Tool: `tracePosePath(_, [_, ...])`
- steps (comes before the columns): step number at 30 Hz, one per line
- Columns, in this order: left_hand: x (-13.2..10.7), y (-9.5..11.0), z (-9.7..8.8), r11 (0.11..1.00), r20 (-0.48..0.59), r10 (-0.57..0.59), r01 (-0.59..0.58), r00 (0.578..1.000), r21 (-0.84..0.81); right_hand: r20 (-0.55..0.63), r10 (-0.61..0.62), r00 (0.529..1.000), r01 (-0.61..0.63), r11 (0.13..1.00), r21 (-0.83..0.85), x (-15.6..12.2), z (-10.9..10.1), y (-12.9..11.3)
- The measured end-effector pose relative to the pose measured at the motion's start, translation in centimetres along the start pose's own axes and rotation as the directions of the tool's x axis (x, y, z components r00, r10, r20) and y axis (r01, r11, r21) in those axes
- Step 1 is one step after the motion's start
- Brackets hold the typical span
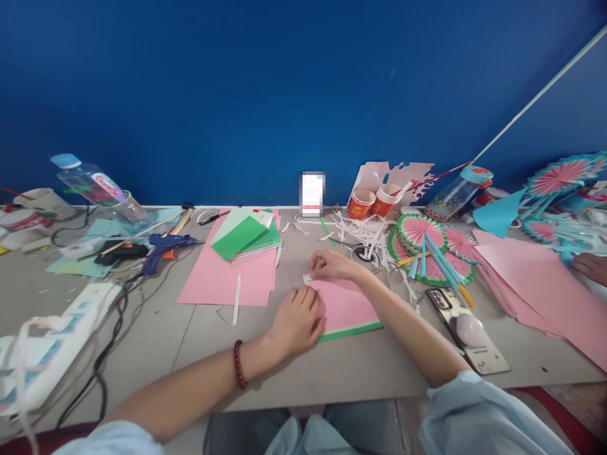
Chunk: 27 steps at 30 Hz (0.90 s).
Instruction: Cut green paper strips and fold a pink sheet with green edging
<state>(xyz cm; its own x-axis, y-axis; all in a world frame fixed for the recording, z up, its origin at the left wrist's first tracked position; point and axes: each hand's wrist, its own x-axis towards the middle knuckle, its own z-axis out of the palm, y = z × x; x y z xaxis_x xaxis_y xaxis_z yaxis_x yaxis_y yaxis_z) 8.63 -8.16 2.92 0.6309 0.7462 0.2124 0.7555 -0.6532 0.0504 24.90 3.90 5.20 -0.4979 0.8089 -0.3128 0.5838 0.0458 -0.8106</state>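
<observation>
Flat pink paper sheet point(346, 304), green-edged

The pink sheet point(345, 305) pressed under the left hand point(296, 320) and right hand point(332, 264) is matt paper, edged with a green paper strip point(351, 331). The table point(360, 366) is seen as a dull, smooth grey surface. The pink sheets point(222, 281) and green sheets point(239, 237) are matt paper. The glue gun point(165, 246) is moulded blue plastic. The bottle point(95, 186) is clear, glossy plastic. The cups point(372, 202) are printed paper. The bracelet point(239, 364) consists of glossy dark-red beads.
</observation>
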Motion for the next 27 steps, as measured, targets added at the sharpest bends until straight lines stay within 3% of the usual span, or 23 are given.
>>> tracePosePath(27, [0.02, -0.06, 0.06, 0.999, -0.004, -0.012, 0.012, 1.000, -0.047, -0.030, -0.016, 0.999, 0.016, 1.000, 0.013, 0.34, 0.34, 0.66])
